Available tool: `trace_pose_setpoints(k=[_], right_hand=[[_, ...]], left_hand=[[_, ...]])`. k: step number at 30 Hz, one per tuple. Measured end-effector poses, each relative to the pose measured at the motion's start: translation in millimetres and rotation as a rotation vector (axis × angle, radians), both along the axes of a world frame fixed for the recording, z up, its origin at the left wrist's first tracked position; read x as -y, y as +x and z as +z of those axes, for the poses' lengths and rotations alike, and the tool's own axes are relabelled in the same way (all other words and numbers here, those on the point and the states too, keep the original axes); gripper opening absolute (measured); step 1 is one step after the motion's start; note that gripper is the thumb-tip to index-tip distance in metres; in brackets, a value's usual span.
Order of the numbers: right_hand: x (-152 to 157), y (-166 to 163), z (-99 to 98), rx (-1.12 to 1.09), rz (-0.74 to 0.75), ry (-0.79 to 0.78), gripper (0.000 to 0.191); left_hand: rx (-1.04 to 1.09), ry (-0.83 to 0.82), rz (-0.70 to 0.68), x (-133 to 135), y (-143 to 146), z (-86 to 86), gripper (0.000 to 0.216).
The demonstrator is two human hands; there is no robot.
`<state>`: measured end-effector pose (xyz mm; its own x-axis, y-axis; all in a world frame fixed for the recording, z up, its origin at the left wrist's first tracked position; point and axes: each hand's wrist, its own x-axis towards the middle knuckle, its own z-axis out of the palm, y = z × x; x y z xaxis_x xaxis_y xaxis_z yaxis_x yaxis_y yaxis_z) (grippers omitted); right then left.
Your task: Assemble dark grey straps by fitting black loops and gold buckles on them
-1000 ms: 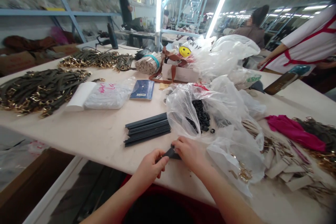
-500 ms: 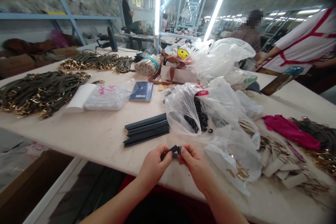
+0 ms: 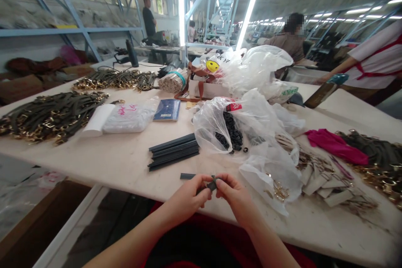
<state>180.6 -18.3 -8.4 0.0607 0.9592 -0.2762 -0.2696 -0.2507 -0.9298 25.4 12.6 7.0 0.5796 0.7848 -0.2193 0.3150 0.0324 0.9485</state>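
Near the table's front edge my left hand (image 3: 195,191) is closed around a dark leather strap (image 3: 187,176). One flat end of it sticks out to the left beyond the fingers. My right hand (image 3: 231,189) pinches what looks like a small dark loop (image 3: 212,178) at the strap's other end, fingertips nearly touching those of the left. Fingers partly hide both pieces. Just beyond my hands lies a stack of dark strips (image 3: 174,150). To its right, an opened clear plastic bag (image 3: 205,127) holds many small black loops (image 3: 230,134).
Dark straps with gold buckles (image 3: 53,113) are heaped at the left. A wrapped white packet (image 3: 128,117) and a blue booklet (image 3: 167,109) lie farther back. Gold hardware (image 3: 280,191) rests on plastic at the right, beside pale straps (image 3: 329,182) and pink cloth (image 3: 337,144). Other people stand beyond the table.
The dark strap has turned in my left hand, so a flat end now shows at the left. My fingertips have come closer together around its right end. The view has shifted slightly.
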Motion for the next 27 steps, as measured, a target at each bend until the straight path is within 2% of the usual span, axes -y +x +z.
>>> trace_pose_setpoints(k=[5, 8, 10, 12, 14, 17, 19, 23, 27], right_hand=[[9.9, -4.7, -0.7, -0.009, 0.037, 0.033, 0.027], [13.3, -3.8, -0.7, -0.103, 0.046, 0.070, 0.039], [14.2, -1.9, -1.9, -0.157, 0.036, 0.055, 0.040], [14.7, -0.9, -4.4, -0.132, 0.026, 0.017, 0.028], [15.4, -1.4, -8.0, -0.113, 0.068, -0.024, 0.024], [16.4, -3.6, -14.1, -0.208, 0.187, -0.101, 0.027], [15.8, -5.0, -16.4, -0.233, 0.178, -0.115, 0.024], [9.6, -6.0, -14.8, -0.097, 0.078, -0.047, 0.028], [2.8, -4.6, -17.7, 0.180, -0.024, 0.062, 0.031]], left_hand=[[0.048, 0.029, 0.021, 3.7, -0.5, -2.2, 0.034], [0.032, 0.005, 0.043, 2.5, -1.3, -2.1, 0.030], [-0.031, 0.043, 0.044, 1.6, -1.8, -0.4, 0.030], [-0.090, 0.101, 0.045, 0.8, -2.2, 1.5, 0.031], [-0.129, 0.129, 0.045, -0.3, -2.8, 2.4, 0.034], [-0.254, 0.157, 0.045, -3.4, -4.2, 0.9, 0.040], [-0.373, 0.196, 0.050, -6.0, -5.5, -1.5, 0.037], [-0.457, 0.213, 0.060, -10.2, -7.2, -4.8, 0.029], [-0.256, 0.118, 0.001, -11.3, -7.5, -3.4, 0.018]])
